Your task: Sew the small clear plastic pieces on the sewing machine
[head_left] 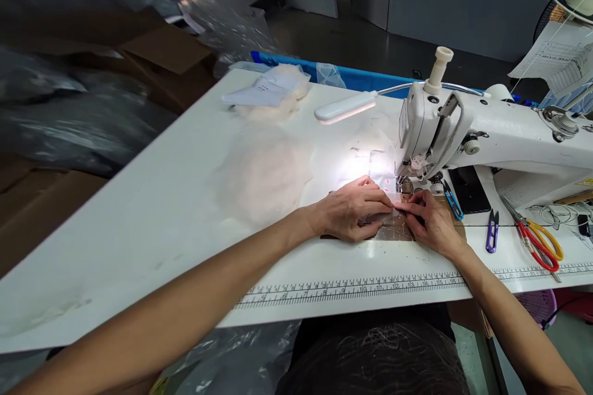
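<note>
Fabric in the head view, super sheer stuff, sits right between the hands by the sewing machine, toward the table's front edge, left hand and right hand both pinching it.

Glares nearly white on the table under the gooseneck lamp, beside the sewing machine, fades to dimness over the cardboard boxes, smears with blur at upper left, and stretches toward the edges with wide-angle distortion.
</note>
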The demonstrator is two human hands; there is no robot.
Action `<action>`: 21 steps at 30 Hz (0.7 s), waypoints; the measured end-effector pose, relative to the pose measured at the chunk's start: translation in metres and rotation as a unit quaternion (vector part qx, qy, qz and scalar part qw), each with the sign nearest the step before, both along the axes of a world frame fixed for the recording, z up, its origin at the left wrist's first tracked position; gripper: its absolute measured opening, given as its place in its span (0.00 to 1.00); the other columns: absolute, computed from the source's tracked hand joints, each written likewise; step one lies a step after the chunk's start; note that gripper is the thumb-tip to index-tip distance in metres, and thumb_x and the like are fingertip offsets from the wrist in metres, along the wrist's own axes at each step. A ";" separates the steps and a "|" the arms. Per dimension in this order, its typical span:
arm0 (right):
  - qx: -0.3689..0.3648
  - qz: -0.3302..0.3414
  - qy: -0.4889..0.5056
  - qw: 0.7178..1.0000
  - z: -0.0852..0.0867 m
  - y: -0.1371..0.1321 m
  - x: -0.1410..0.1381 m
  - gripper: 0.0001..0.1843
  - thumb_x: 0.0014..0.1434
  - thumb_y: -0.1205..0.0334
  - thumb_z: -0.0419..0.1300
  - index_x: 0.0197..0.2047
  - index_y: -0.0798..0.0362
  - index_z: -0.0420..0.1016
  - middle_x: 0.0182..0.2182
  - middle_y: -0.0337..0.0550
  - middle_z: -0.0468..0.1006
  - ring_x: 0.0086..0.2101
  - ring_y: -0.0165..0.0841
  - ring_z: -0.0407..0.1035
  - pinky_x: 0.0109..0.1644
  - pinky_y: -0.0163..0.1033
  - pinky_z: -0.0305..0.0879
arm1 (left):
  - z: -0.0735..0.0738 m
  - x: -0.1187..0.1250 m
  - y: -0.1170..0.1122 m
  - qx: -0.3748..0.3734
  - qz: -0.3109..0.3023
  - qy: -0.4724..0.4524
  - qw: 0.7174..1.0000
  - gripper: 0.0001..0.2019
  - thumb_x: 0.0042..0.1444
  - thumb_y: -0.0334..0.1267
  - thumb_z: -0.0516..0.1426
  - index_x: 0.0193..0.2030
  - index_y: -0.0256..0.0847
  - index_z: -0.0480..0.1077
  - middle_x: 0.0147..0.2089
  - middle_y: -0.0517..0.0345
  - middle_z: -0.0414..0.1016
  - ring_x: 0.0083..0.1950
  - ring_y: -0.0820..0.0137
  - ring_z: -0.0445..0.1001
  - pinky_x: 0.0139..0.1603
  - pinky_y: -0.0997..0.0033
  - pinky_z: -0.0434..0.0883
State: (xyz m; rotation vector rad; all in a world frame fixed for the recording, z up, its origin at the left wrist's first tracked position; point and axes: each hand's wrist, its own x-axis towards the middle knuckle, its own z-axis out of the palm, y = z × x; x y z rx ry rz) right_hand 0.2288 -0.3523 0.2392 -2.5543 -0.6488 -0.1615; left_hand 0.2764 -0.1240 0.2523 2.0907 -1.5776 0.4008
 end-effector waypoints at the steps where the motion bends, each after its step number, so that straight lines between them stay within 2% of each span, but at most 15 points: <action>1: 0.002 0.001 0.000 1.000 0.000 0.000 0.000 0.19 0.61 0.70 0.56 0.52 0.45 0.79 0.42 0.45 0.71 0.38 0.34 0.70 0.45 0.42 0.72 | -0.001 0.001 0.000 0.004 0.000 -0.001 1.000 0.11 0.58 0.33 0.51 0.43 0.40 0.73 0.42 0.55 0.80 0.38 0.68 0.75 0.41 0.62 0.67; 6: 0.001 0.008 -0.005 1.000 0.000 -0.001 0.001 0.19 0.62 0.69 0.55 0.52 0.46 0.79 0.41 0.46 0.71 0.38 0.36 0.69 0.43 0.43 0.72 | -0.001 0.001 -0.001 0.027 0.010 -0.028 0.999 0.11 0.60 0.31 0.50 0.42 0.41 0.74 0.39 0.56 0.80 0.36 0.69 0.74 0.39 0.62 0.67; 9: 0.004 0.016 -0.005 1.000 0.000 -0.002 0.001 0.19 0.62 0.69 0.55 0.53 0.45 0.78 0.42 0.46 0.71 0.40 0.37 0.69 0.44 0.43 0.71 | -0.001 0.000 -0.001 0.010 0.000 -0.047 0.999 0.11 0.60 0.32 0.51 0.43 0.40 0.73 0.41 0.54 0.79 0.38 0.68 0.75 0.39 0.62 0.68; 12: 0.007 0.016 -0.003 1.000 -0.001 -0.002 0.001 0.19 0.62 0.68 0.54 0.53 0.45 0.78 0.43 0.46 0.70 0.41 0.37 0.69 0.46 0.44 0.71 | -0.001 -0.002 -0.002 -0.016 0.018 -0.044 0.999 0.11 0.61 0.32 0.51 0.45 0.38 0.72 0.46 0.49 0.78 0.40 0.68 0.75 0.39 0.64 0.71; 15: 0.006 0.013 0.000 1.000 -0.002 -0.002 0.000 0.20 0.62 0.68 0.54 0.53 0.45 0.78 0.43 0.47 0.70 0.41 0.37 0.69 0.47 0.45 0.70 | -0.002 -0.002 -0.003 -0.027 0.021 -0.021 0.999 0.11 0.62 0.32 0.50 0.45 0.35 0.73 0.44 0.48 0.78 0.40 0.68 0.75 0.42 0.64 0.72; 21: -0.004 0.010 0.001 1.000 0.000 -0.001 0.001 0.20 0.62 0.69 0.54 0.53 0.44 0.78 0.43 0.46 0.70 0.39 0.35 0.68 0.46 0.43 0.70 | -0.003 0.000 -0.002 0.023 0.026 -0.038 0.999 0.11 0.61 0.34 0.51 0.42 0.40 0.75 0.43 0.52 0.79 0.37 0.67 0.73 0.39 0.62 0.68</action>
